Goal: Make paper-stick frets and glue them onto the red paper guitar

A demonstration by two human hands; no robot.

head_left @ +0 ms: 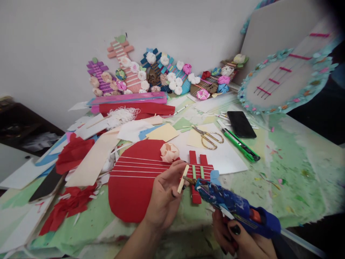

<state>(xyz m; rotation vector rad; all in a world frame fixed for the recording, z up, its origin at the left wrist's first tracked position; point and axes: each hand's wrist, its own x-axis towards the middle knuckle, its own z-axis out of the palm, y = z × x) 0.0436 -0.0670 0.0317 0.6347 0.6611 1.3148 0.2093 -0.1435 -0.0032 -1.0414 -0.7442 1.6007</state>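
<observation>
Between the fingertips of my left hand (165,196) is a short pale yellow strip (183,179), held upright and slightly tilted. My right hand (239,233) grips a blue hot glue gun (229,199), whose nozzle meets or nearly meets the strip. Behind both hands lies a flat red lute-shaped craft piece (132,194) with white strings along it and crossbars at its neck. Two light green strips (194,172) sit across the neck. A cream paper flower (169,152) rests on the upper edge of the body. My left hand covers part of the body and neck.
Gold-handled scissors (208,138), a green utility knife (241,144) and a black phone (241,124) lie beyond the craft piece. Red crepe paper (74,153) and card scraps cover the left side. Decorated instruments (129,72) lean on the wall; a large blue-edged one (285,82) stands right.
</observation>
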